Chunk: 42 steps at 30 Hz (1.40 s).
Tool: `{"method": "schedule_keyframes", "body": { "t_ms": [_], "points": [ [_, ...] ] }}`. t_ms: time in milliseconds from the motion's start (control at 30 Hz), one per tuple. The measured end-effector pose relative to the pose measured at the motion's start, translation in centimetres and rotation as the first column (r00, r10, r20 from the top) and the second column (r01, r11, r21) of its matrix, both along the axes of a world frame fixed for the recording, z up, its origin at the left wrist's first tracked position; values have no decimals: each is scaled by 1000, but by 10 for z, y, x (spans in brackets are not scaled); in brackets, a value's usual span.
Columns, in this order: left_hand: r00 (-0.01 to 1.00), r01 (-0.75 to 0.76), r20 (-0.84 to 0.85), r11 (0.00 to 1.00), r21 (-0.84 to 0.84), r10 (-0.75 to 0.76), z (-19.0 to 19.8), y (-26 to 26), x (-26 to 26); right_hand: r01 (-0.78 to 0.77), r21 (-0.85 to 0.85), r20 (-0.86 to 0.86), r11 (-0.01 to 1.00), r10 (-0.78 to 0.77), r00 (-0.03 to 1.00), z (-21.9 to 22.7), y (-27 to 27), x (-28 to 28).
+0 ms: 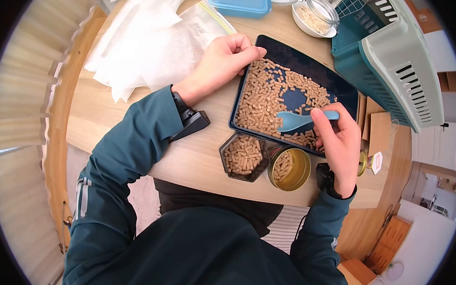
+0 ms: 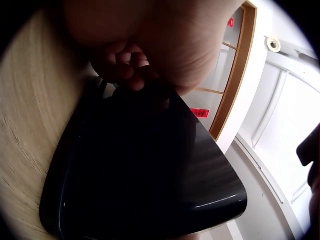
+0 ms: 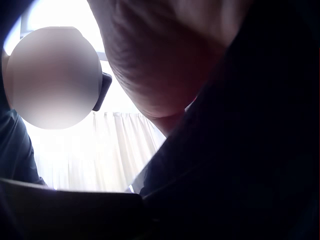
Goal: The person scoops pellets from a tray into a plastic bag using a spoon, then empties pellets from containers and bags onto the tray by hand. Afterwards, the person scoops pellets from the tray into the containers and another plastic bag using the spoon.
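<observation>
A dark blue tray (image 1: pixel 299 54) on the table holds a layer of tan wood pellets (image 1: pixel 256 100), with bare patches of its floor showing. My left hand (image 1: pixel 223 59) pinches the tray's left rim between thumb and curled fingers; in the left wrist view the fingers curl at the edge of the tray's dark outer wall (image 2: pixel 135 165). Over the tray's near right part, my right hand (image 1: pixel 340 143) holds a light blue scoop (image 1: pixel 293 121) by its handle, its bowl down among the pellets. The right wrist view is mostly dark, and the scoop is hidden there.
Near the tray's front edge stand a hexagonal container (image 1: pixel 242 156) of pellets and a round tin (image 1: pixel 294 172) with some pellets. Clear plastic bags (image 1: pixel 145 45) lie left. Behind are a blue lidded box (image 1: pixel 239 1), a white bowl (image 1: pixel 312 24) and a pet carrier (image 1: pixel 392 63).
</observation>
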State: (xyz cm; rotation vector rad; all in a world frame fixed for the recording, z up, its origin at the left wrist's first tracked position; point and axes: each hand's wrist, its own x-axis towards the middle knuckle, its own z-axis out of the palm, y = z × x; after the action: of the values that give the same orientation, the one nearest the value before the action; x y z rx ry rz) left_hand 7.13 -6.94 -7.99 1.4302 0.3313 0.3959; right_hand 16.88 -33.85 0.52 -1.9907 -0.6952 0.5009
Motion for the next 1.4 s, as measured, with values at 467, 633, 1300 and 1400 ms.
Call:
{"method": "schedule_keyframes", "body": {
  "t_ms": [467, 633, 1300, 1400],
  "points": [
    [999, -38, 29, 997, -71, 40, -6, -4, 2, -167, 105, -130, 980, 180, 975, -7, -15, 10],
    [997, -69, 13, 993, -98, 71, -5, -4, 2, -14, 214, -245, 977, 68, 967, -5, -15, 14],
    [999, -46, 7, 996, -70, 46, 2, -5, -2, -507, 545, 311, 668, 401, 862, 8, -45, 27],
    [999, -46, -1, 995, -86, 46, 1, -5, -1, -371, 624, 255, 688, 270, 929, 7, -44, 26]
  ]
}}
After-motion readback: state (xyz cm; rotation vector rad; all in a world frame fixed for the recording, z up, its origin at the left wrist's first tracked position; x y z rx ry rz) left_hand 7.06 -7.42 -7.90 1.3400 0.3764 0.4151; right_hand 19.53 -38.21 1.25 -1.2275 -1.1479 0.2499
